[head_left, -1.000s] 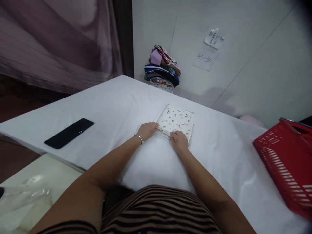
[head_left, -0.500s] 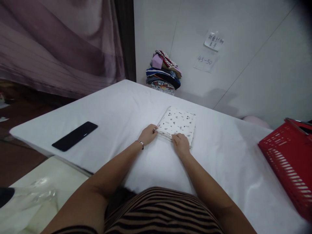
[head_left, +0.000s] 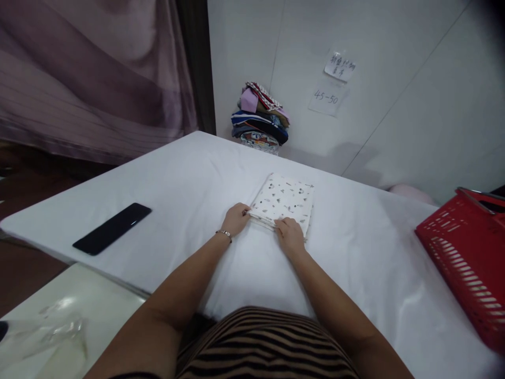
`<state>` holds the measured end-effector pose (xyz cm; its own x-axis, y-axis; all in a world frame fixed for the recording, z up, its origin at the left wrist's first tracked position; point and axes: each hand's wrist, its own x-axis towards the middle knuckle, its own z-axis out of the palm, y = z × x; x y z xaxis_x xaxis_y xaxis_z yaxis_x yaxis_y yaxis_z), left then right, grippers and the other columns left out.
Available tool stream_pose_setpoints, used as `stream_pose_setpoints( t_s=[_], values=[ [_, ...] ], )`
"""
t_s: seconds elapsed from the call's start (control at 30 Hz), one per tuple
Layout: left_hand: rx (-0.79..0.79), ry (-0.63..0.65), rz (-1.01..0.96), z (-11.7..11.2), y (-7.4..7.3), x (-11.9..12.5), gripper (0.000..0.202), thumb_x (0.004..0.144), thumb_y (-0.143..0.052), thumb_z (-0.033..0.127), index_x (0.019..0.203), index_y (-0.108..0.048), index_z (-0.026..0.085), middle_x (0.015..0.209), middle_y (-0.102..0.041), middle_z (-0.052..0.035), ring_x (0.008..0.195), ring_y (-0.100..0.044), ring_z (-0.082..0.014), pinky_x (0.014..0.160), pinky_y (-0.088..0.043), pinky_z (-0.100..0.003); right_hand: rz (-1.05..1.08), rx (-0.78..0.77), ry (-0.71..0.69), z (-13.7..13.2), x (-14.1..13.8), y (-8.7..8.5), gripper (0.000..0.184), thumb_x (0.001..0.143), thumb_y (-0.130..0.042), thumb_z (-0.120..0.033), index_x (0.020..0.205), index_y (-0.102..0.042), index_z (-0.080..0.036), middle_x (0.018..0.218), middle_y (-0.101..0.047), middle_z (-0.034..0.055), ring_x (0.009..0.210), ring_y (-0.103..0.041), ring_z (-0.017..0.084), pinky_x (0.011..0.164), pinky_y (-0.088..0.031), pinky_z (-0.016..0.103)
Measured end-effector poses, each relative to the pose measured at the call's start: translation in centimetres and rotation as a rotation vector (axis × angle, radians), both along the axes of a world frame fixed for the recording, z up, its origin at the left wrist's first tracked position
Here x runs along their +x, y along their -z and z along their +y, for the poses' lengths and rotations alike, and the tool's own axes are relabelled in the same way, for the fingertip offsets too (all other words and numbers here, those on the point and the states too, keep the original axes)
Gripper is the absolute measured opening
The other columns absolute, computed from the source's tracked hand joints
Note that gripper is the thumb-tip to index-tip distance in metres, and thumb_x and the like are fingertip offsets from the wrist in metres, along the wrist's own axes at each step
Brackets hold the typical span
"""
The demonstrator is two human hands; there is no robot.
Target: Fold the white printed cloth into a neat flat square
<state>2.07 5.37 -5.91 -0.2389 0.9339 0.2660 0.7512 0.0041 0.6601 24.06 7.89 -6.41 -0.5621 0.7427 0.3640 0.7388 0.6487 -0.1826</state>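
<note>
A folded white cloth (head_left: pixel 284 197) with a small dark print lies flat on the white-covered table (head_left: pixel 189 184). Its layers show along the near edge. My left hand (head_left: pixel 236 218) pinches the cloth's near left corner, a bracelet round the wrist. On the same near edge, further right, my right hand (head_left: pixel 290 235) has its thumb and fingers closed on the layers. What kind of cloth item it is I cannot make out from the folded shape.
A black phone-like slab (head_left: pixel 112 228) lies on the table's left. At the right edge stands a red basket (head_left: pixel 463 252). Behind the table rises a pile of folded clothes (head_left: pixel 260 121) against the wall. Clear plastic (head_left: pixel 51 337) lies on a lower surface at the near left.
The view has shifted slightly, so everything sits a little further left. Both hands keep their hold on the cloth's near edge, and the cloth looks hardly changed.
</note>
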Motion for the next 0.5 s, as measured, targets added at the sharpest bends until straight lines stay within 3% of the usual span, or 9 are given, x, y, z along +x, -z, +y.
stream_pose_setpoints(
  t_s=[0.17,0.23,0.4,0.5],
  values=[
    [-0.068,0.032,0.057,-0.3,-0.1,-0.5,0.017,0.076,-0.050,0.023,0.087,-0.062,0.021,0.089,-0.063,-0.0020,0.079,-0.059,-0.0149,0.075,-0.047,-0.028,0.013,-0.010,-0.014,0.0,0.0,0.0,0.026,0.090,-0.045,-0.020,0.109,-0.062,-0.021,0.092,-0.058,0.0064,0.087,-0.047,0.020,0.075,-0.034,0.030],
    [-0.065,0.063,0.102,-0.5,-0.8,-0.5,0.022,0.075,-0.050,0.021,0.093,-0.062,0.020,0.102,-0.062,-0.0038,0.092,-0.058,-0.0169,0.084,-0.047,-0.030,0.010,-0.017,-0.010,0.0,0.0,0.0,0.026,0.090,-0.045,-0.021,0.109,-0.062,-0.021,0.092,-0.059,0.0065,0.087,-0.047,0.020,0.074,-0.034,0.030],
    [0.119,0.219,0.306,-0.1,-3.1,2.2,0.040,0.082,-0.044,0.024,0.122,-0.051,0.020,0.143,-0.037,-0.0052,0.131,-0.031,-0.0191,0.108,-0.028,-0.037,-0.012,-0.032,0.017,-0.1,-0.3,-0.2,0.026,0.091,-0.045,-0.023,0.109,-0.062,-0.022,0.094,-0.059,0.0070,0.088,-0.047,0.021,0.074,-0.034,0.031],
    [0.052,0.363,0.490,0.6,-2.6,4.0,0.043,0.088,-0.038,0.037,0.129,-0.045,0.023,0.145,-0.035,-0.0051,0.135,-0.026,-0.0218,0.111,-0.020,-0.044,-0.010,-0.056,0.017,-0.4,-0.4,-0.5,0.027,0.091,-0.044,-0.023,0.112,-0.061,-0.021,0.097,-0.060,0.0081,0.091,-0.049,0.021,0.077,-0.036,0.032]
  ],
)
